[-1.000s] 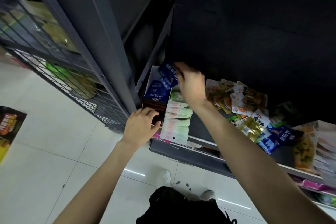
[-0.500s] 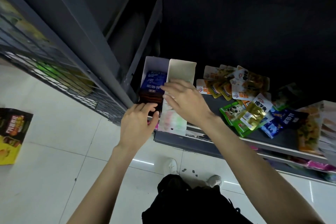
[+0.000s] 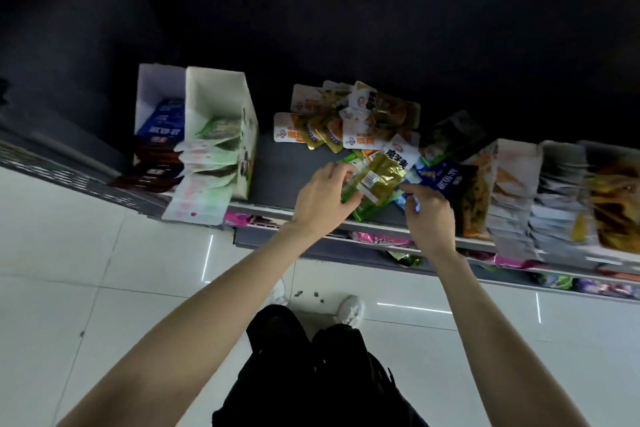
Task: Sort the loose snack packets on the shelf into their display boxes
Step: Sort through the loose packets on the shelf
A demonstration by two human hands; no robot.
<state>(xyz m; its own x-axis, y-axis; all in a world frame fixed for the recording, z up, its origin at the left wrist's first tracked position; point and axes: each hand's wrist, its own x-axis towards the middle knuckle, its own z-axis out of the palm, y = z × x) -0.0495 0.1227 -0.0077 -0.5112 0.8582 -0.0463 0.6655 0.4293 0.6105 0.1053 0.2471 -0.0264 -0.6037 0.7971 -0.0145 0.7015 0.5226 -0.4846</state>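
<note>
While two display boxes (image 3: 221, 135) hold filed packets, your left hand (image 3: 320, 199) pinches a gold-green packet (image 3: 375, 178), your right hand (image 3: 427, 215) reaches curled for the loose pile (image 3: 349, 118) left to sort.

A dark shelf (image 3: 277, 163) with a pale front edge is carrying everything. At its nine o'clock end two white display boxes are standing side by side: the outer box (image 3: 152, 87) is holding blue and dark red packets, the inner box (image 3: 221, 97) green and white ones. Toward twelve o'clock a heap of orange-and-gold packets (image 3: 346, 121) is lying loose. Toward three o'clock, rows of stacked packets (image 3: 519, 191) are sitting along the edge.
</note>
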